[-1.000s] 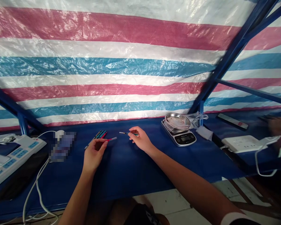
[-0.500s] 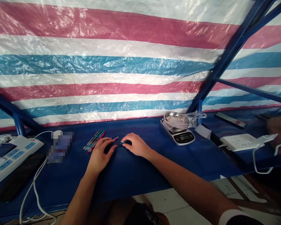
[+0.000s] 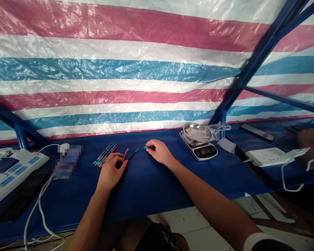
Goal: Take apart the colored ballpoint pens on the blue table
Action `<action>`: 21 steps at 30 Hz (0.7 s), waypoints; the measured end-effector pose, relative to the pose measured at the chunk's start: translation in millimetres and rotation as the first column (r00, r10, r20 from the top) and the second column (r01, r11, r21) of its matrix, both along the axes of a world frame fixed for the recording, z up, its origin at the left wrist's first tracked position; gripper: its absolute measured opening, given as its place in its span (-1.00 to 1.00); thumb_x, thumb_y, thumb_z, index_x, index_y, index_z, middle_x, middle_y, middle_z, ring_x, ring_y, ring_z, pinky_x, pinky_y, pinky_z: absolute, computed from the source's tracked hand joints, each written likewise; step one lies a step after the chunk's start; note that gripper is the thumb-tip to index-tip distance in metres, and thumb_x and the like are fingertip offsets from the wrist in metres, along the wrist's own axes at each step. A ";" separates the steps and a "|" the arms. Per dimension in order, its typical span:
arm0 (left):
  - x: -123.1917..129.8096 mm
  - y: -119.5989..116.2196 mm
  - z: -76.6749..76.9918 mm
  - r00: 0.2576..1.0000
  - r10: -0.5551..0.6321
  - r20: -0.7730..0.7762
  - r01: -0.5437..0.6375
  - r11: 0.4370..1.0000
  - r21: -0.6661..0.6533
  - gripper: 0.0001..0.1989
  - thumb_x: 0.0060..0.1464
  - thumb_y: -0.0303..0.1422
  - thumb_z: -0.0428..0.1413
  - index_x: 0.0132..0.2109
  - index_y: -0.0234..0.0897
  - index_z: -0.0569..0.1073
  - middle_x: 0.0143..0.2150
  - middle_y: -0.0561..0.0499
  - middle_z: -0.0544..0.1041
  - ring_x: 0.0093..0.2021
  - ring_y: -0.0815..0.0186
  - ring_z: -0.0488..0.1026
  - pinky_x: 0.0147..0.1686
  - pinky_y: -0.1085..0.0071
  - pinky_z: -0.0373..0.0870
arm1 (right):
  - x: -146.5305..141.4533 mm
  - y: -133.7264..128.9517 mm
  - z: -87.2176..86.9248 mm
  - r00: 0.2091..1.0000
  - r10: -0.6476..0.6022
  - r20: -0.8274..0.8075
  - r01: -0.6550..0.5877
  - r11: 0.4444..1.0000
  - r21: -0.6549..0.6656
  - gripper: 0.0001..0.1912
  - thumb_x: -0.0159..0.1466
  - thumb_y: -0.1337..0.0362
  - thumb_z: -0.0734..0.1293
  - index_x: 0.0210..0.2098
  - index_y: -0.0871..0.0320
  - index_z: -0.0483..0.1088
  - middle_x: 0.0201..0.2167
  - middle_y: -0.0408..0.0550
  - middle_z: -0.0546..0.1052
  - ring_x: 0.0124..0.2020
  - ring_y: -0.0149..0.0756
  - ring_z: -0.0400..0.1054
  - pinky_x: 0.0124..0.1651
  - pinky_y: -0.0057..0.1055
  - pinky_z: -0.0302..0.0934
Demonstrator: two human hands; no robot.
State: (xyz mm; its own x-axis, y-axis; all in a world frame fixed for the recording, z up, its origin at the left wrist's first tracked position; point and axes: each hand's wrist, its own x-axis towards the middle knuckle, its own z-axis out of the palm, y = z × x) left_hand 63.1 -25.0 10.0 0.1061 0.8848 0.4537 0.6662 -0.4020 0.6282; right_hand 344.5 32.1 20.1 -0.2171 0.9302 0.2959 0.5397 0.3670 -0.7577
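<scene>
My left hand (image 3: 112,171) rests low over the blue table, thumb and fingers closed on a pen. A thin dark refill (image 3: 133,154) with a pale tip sticks out of this grip towards the upper right; the rest of the pen is hidden by the hand. A pink pen (image 3: 126,153) lies by the left fingertips. Apart from it, to the right, my right hand (image 3: 161,152) pinches a short teal-and-black pen piece (image 3: 150,148). Several pens (image 3: 106,154) in grey, teal and red lie side by side just beyond my left hand.
A digital scale (image 3: 204,152) with a metal bowl (image 3: 197,132) and plastic bag stands at right. White power strips (image 3: 18,170) (image 3: 268,157) lie at both sides, with loose cables (image 3: 40,205) at left. Another person's hand (image 3: 310,139) is at far right.
My hands have drawn apart. My right hand has moved right and slightly away with the teal-and-black piece, and the thin refill now shows bare from my left hand.
</scene>
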 end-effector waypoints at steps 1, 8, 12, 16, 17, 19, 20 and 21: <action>0.0 0.1 0.1 1.000 0.001 0.001 -0.001 1.000 -0.001 -0.73 0.29 -0.10 0.25 -0.30 -0.15 0.59 0.03 -0.13 0.62 0.03 0.04 0.58 0.00 0.14 0.53 | 0.8 0.3 -0.1 1.000 -0.016 0.003 0.016 1.000 -0.006 -0.83 0.31 0.38 0.47 -0.10 0.07 0.58 -0.09 -0.02 0.69 -0.04 -0.12 0.56 0.11 -0.14 0.38; -0.1 0.7 0.9 0.999 -0.037 0.004 0.037 0.999 -0.031 -0.81 0.28 -0.15 0.24 -0.23 -0.14 0.57 0.05 -0.14 0.61 0.02 0.03 0.57 -0.02 0.15 0.51 | -6.8 -6.6 -0.3 0.992 -0.025 0.122 0.023 1.000 0.017 -0.81 0.38 0.21 0.47 -0.02 0.04 0.54 -0.29 -0.07 0.63 -0.14 -0.10 0.47 -0.06 -0.21 0.28; 0.4 -0.3 3.2 0.998 -0.059 0.001 0.059 0.997 -0.044 -0.86 0.30 -0.20 0.22 -0.12 -0.14 0.56 0.04 -0.13 0.60 -0.01 0.05 0.56 -0.04 0.17 0.49 | -10.3 -8.6 1.8 0.992 0.014 0.129 -0.019 0.999 0.038 -0.90 0.42 0.22 0.44 -0.09 0.04 0.56 -0.31 -0.07 0.62 -0.19 -0.14 0.45 -0.08 -0.23 0.23; 1.2 -2.3 5.6 0.997 -0.072 -0.019 0.071 0.996 -0.057 -0.76 0.32 -0.21 0.20 0.07 -0.14 0.56 0.01 -0.12 0.58 -0.04 0.07 0.56 -0.02 0.16 0.49 | -11.7 -10.3 4.1 0.991 0.081 0.103 -0.086 0.995 0.046 -0.94 0.41 0.22 0.45 -0.20 0.04 0.57 -0.30 -0.07 0.64 -0.19 -0.15 0.46 -0.07 -0.23 0.24; 1.3 -2.9 5.9 0.997 -0.071 -0.021 0.070 0.996 -0.058 -0.75 0.33 -0.21 0.20 0.09 -0.15 0.56 0.02 -0.12 0.58 -0.04 0.07 0.56 -0.02 0.16 0.49 | -12.2 -11.0 4.2 0.992 0.089 0.095 -0.093 0.995 0.041 -0.94 0.41 0.22 0.45 -0.20 0.04 0.57 -0.29 -0.07 0.65 -0.18 -0.15 0.47 -0.07 -0.24 0.24; 1.3 -3.9 6.1 0.997 -0.071 -0.020 0.070 0.996 -0.058 -0.74 0.33 -0.20 0.19 0.10 -0.15 0.56 0.04 -0.13 0.58 -0.03 0.07 0.57 -0.01 0.16 0.50 | -13.4 -12.2 3.3 0.994 0.078 0.078 -0.080 0.996 0.030 -0.93 0.41 0.20 0.45 -0.17 0.04 0.55 -0.28 -0.08 0.65 -0.18 -0.15 0.48 -0.08 -0.25 0.25; 1.2 -4.3 6.1 0.997 -0.072 -0.016 0.071 0.996 -0.060 -0.74 0.34 -0.20 0.19 0.10 -0.15 0.56 0.05 -0.13 0.57 -0.03 0.07 0.57 0.00 0.16 0.50 | -14.3 -12.6 2.4 0.995 0.064 0.071 -0.066 0.997 0.028 -0.92 0.41 0.19 0.46 -0.16 0.05 0.52 -0.28 -0.08 0.64 -0.18 -0.16 0.48 -0.09 -0.26 0.25; 1.1 -4.7 6.1 0.997 -0.073 -0.011 0.072 0.995 -0.062 -0.74 0.34 -0.20 0.19 0.10 -0.15 0.57 0.06 -0.14 0.57 -0.03 0.07 0.57 0.01 0.16 0.50 | -15.5 -12.9 1.4 0.997 0.047 0.065 -0.049 0.998 0.027 -0.90 0.41 0.19 0.46 -0.16 0.05 0.50 -0.27 -0.08 0.64 -0.19 -0.16 0.48 -0.10 -0.27 0.25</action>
State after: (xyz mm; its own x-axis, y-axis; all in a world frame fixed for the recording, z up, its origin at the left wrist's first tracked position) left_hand 64.2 -29.7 16.1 0.1763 0.9009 0.3966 0.6451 -0.4101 0.6447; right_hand 329.0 19.2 21.4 -0.2811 0.9094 0.3064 0.5680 0.4151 -0.7107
